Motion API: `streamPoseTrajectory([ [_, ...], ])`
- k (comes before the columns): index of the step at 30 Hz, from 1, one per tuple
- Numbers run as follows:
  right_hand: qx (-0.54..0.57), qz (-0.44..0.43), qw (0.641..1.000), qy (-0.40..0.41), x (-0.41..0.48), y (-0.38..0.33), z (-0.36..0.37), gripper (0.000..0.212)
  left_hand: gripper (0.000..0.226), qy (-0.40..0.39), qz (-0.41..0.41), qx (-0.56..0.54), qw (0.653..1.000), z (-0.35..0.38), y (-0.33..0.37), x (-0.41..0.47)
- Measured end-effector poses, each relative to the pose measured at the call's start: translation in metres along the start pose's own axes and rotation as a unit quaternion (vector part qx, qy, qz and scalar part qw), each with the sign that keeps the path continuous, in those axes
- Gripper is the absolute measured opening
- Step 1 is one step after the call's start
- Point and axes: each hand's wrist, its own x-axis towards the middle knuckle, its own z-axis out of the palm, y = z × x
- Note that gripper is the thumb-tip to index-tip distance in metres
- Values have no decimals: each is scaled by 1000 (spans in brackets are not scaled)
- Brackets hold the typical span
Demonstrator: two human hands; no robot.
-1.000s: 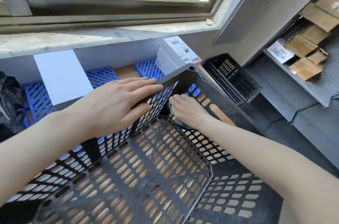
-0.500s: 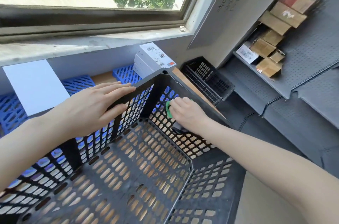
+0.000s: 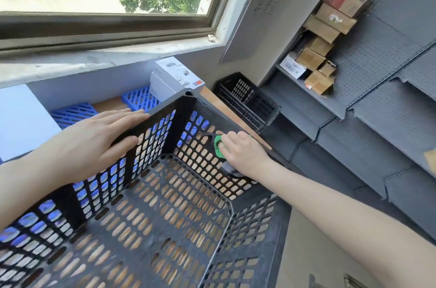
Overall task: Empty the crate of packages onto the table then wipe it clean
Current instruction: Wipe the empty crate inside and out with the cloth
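A large black perforated crate (image 3: 165,228) fills the lower view, with nothing inside it. My left hand (image 3: 99,136) lies over its far-left rim, fingers straight on top and thumb against the inner wall. My right hand (image 3: 243,153) is inside the crate and presses a green and grey cloth (image 3: 218,146) against the far right wall; most of the cloth is hidden under the hand. White labelled packages (image 3: 172,80) are stacked on the wooden table (image 3: 108,105) beyond the crate.
Blue plastic grids (image 3: 139,99) and a white sheet (image 3: 21,120) lie on the table under the window sill. A smaller black crate (image 3: 247,101) stands to the right. Grey metal shelving (image 3: 354,110) with cardboard boxes (image 3: 318,80) lines the right side.
My right hand has slid with the cloth to the right along the crate's far wall. The left hand keeps its place on the rim. The view has swung to the right.
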Motion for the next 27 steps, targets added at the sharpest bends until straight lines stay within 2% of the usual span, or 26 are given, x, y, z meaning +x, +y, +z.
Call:
streamPoseTrajectory([
  [10, 20, -81, 996, -21, 6, -20, 28, 16, 61, 4, 18, 5, 1000, -2, 3, -1],
  [16, 2, -156, 984, -86, 20, -44, 48, 14, 59, 6, 14, 10, 1000, -6, 7, -4],
  [20, 0, -213, 963, -167, 20, -77, 68, 26, 58, 9, 15, 24, 1000, -5, 8, -5],
  [23, -4, -216, 956, -199, 25, -80, 68, 26, 59, 6, 13, 26, 1000, -3, 6, -3],
  [25, -3, -201, 963, -179, 29, -75, 66, 25, 59, 4, 13, 28, 1000, -4, 6, -3],
  [27, 1, -148, 979, -140, 36, -66, 62, 25, 59, 3, 13, 34, 999, -5, 7, -3],
])
